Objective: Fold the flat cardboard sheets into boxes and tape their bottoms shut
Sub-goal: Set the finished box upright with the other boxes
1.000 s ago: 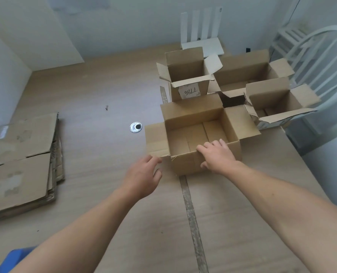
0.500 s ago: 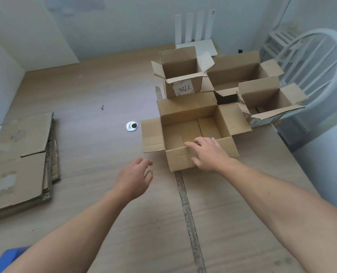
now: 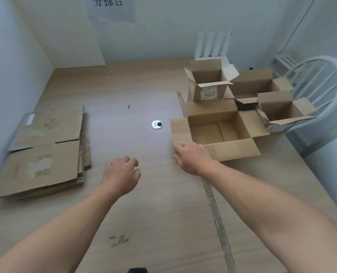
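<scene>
- The flat cardboard sheets (image 3: pixel 43 152) are stacked at the left edge of the table (image 3: pixel 163 213), well apart from both hands.
- The sheets are judged to be light and dry. They are likely stiff across their panels and ready to bend along the pressed creases.
- Little slip is expected on the matt surface, though the patches of old tape and label may be smoother.
- A top sheet is best taken by a free edge, thumb above and fingers beneath, and then opened by two opposite edges. Corners and flap edges are likely to crush if squeezed hard.
- An opened box (image 3: pixel 234 149) stands on the right half of the table with its four top flaps spread outward. Its bottom flaps are seen closed inside.
- Three more opened boxes (image 3: pixel 209 85) are grouped just behind it, near a white chair (image 3: pixel 321 85).
- The left hand (image 3: pixel 122 172) is held over bare table between the stack and the box. Its fingers are loosely curled and nothing is held or touched.
- The right hand (image 3: pixel 193 158) is laid palm down against the near left corner of the opened box. Its fingers are lightly bent onto the flap edge, and no pinch or wrap round the cardboard is seen.
</scene>
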`<act>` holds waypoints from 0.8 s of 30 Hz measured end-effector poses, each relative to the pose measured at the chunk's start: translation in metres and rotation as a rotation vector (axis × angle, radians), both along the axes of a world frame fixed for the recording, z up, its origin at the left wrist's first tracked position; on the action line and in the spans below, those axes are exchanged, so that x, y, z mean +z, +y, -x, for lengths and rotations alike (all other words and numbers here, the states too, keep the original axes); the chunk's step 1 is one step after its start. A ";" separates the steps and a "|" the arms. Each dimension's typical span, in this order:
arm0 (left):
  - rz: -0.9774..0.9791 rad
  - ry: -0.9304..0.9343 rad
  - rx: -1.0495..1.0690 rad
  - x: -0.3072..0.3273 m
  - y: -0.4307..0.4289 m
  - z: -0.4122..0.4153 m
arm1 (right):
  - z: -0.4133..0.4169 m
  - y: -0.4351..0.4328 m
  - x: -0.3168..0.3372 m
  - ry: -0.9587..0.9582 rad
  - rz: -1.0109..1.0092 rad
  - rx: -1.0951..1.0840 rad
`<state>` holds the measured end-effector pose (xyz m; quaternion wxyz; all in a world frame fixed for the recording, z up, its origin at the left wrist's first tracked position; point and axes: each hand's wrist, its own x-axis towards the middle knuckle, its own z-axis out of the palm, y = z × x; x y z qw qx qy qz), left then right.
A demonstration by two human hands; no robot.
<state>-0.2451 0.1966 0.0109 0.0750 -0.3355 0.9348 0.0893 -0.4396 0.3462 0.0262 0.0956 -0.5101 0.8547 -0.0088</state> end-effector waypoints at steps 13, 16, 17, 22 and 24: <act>0.062 -0.082 0.200 0.003 -0.133 -0.229 | -0.206 -0.165 -0.012 0.020 -0.009 0.221; 0.078 -0.092 0.234 -0.001 -0.158 -0.260 | -0.232 -0.194 -0.016 0.027 -0.001 0.259; 0.072 -0.097 0.244 -0.001 -0.165 -0.267 | -0.239 -0.201 -0.018 0.023 -0.004 0.265; 0.036 -0.107 0.277 -0.010 -0.193 -0.290 | -0.260 -0.228 -0.027 0.007 -0.048 0.305; 0.015 -0.096 0.273 -0.017 -0.201 -0.291 | -0.262 -0.236 -0.032 -0.028 -0.058 0.307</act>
